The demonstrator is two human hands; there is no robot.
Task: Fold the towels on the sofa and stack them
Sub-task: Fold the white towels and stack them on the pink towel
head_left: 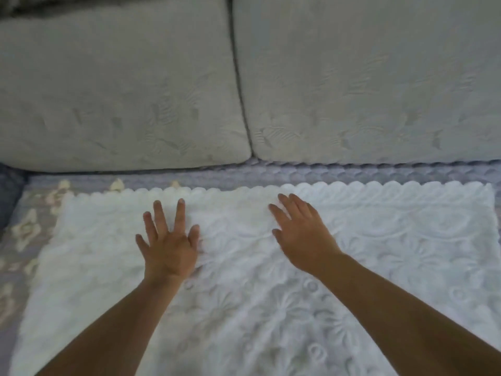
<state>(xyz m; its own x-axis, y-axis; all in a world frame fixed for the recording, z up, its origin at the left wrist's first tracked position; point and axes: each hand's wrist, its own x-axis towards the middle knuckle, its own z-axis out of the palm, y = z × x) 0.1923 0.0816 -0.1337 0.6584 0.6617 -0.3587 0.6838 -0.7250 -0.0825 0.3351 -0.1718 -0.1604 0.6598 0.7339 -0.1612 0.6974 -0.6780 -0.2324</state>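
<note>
A white towel (393,240) with an embossed flower pattern and a scalloped far edge lies spread flat on the sofa seat. My left hand (168,240) rests palm down on its left-middle part, fingers straight and spread. My right hand (301,234) lies flat on the towel a little to the right, fingers straight and pointing toward the far edge. Both hands sit close to the scalloped edge. No other towel shows in the head view.
Two grey back cushions (122,90) (366,77) stand behind the seat, a dark seam between them. A grey-blue patterned seat cover (24,226) shows left of the towel and along a strip behind it.
</note>
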